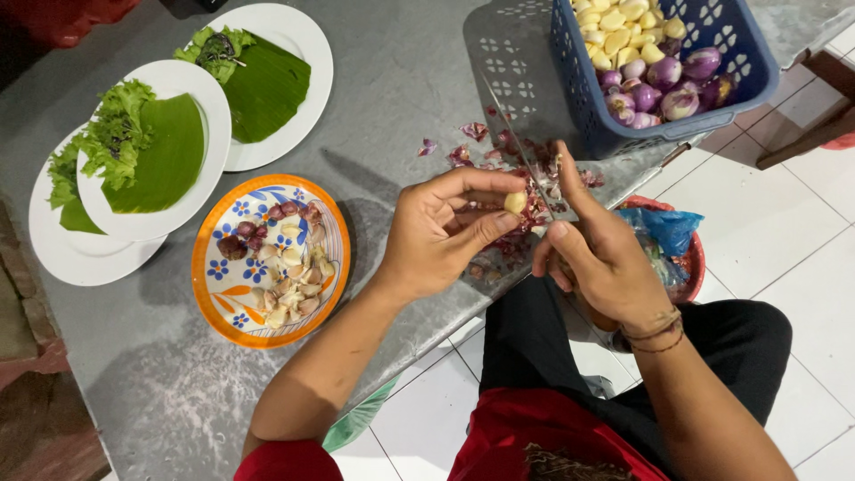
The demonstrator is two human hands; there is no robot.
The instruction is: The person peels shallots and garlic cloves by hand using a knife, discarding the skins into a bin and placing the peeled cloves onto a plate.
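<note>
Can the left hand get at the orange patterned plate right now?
Probably not at once: the left hand is pinching a garlic clove. The patterned plate sits just beside that wrist with nothing between, so the path itself looks free.

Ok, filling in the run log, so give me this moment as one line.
left hand: pinches pale garlic clove | right hand: grips steel knife | peels under hands | blue plastic basket behind

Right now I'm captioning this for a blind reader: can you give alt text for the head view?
A person's left hand pinches a garlic clove while the right hand works a knife over peel scraps on a grey table. Nearby sit a patterned plate of peeled pieces and a blue basket of garlic and shallots.
</note>
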